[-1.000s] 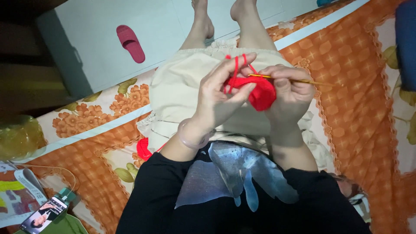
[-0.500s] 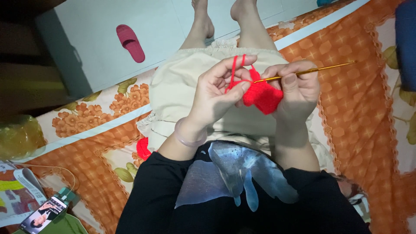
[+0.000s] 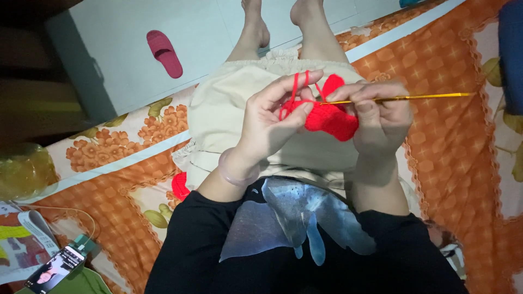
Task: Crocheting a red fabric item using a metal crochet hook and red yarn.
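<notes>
Two hands meet over the lap, both busy with one small piece of red crochet work (image 3: 329, 117). The left hand (image 3: 272, 122) has its fingers (image 3: 297, 81) curled partly closed: the thumb presses the near edge of the red piece, and strands of red yarn (image 3: 297, 90) run up over the raised forefinger. The right hand (image 3: 381, 117) has its fingers closed around a golden crochet hook (image 3: 397, 98); the hook's tip reaches into the red piece between the two hands, and its handle sticks out past the right fingers, away from the left hand. The red piece itself sits between the two hands, touching both and held clear above a cream skirt (image 3: 229, 114).

Just behind the left fingers, a pale bangle (image 3: 234, 171) circles the wrist. Below the left forearm, a red ball of yarn (image 3: 180, 185) lies on the orange flowered bedspread (image 3: 452, 141), beside the skirt's hem. Beyond the fingers, two bare feet (image 3: 283, 16) rest on the light floor, and a pink slipper (image 3: 163, 51) lies well off past the left hand. Far back from the left hand, at the picture's lower corner, a phone (image 3: 54, 269) with a lit screen lies near some printed papers (image 3: 22, 245).
</notes>
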